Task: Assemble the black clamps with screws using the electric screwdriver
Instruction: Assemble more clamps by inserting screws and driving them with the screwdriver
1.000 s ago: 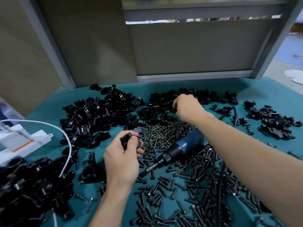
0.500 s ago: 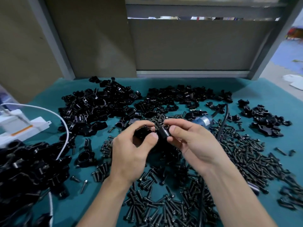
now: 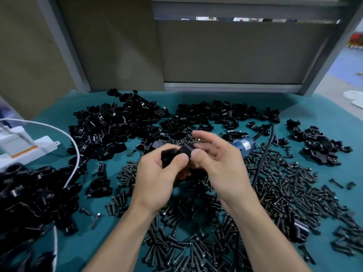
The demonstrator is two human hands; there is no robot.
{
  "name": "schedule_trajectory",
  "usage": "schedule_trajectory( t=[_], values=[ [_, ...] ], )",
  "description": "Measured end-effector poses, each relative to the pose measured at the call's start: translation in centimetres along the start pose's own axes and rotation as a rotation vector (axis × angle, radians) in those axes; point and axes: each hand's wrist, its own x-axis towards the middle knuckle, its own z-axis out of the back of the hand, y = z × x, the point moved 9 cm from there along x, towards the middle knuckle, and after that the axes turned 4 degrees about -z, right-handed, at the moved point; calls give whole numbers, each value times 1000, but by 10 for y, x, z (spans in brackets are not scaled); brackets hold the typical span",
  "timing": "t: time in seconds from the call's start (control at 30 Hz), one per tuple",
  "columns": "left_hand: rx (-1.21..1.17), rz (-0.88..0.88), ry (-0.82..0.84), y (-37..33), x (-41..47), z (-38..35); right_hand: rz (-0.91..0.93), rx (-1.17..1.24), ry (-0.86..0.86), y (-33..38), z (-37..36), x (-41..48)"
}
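Both hands were up over the middle of the desk [image 3: 318, 112], working on the same part. The left hand [image 3: 157, 179] gripped one clamp half [image 3: 169, 157] between thumb and curled fingers. The right hand [image 3: 218, 163] pinched the second half [image 3: 186, 151] with thumb and forefinger, its other fingers fanned out loose. The two halves were touching, so I'd guess they were being lined up before a screw goes in. Holding them off the desk makes sense for that, since you can twist each side freely.

The pair ran roughly left to right and tilted a bit upward toward the right. Everything was black on black, so I couldn't tell where the screw holes faced.

The electric screwdriver [image 3: 243, 146] lay untouched just behind the right hand. It sat on a diagonal with its cord end pointing far-right and its tip hidden by the hand. Loose screws [image 3: 275, 185] were spread right under the hands, so they're an easy grab, and spare clamps [image 3: 117, 122] were heaped at the back.
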Motion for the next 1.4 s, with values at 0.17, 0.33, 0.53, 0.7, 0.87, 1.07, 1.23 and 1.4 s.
schedule_trajectory(
  t=[0.17, 0.33, 0.53, 0.7, 0.87, 1.07, 1.23, 1.4],
  values=[
    [40, -9, 57, 0, -3, -5, -92, 156, -45, -9, 5, -1],
    [384, -77, -2, -4, -9, -2, -303, 591, -77, -25, 17, 1],
    [477, -65, 104, -7, -9, -17, -335, 464, 19, -28, 6, 0],
    [545, -62, 190, -9, -12, -24, -218, 275, 101, -15, 6, -1],
    [565, -2, 207, -3, -13, -24, -106, 83, 167, -4, 3, -2],
    [495, 11, 212, -8, -13, -21, -51, 91, 274, 3, -4, -3],
    [425, 57, 204, -9, -12, -19, -30, 177, 180, 5, 1, -3],
    [406, 72, 214, -10, -13, -19, -41, 247, 180, 4, -5, -5]
  ],
)
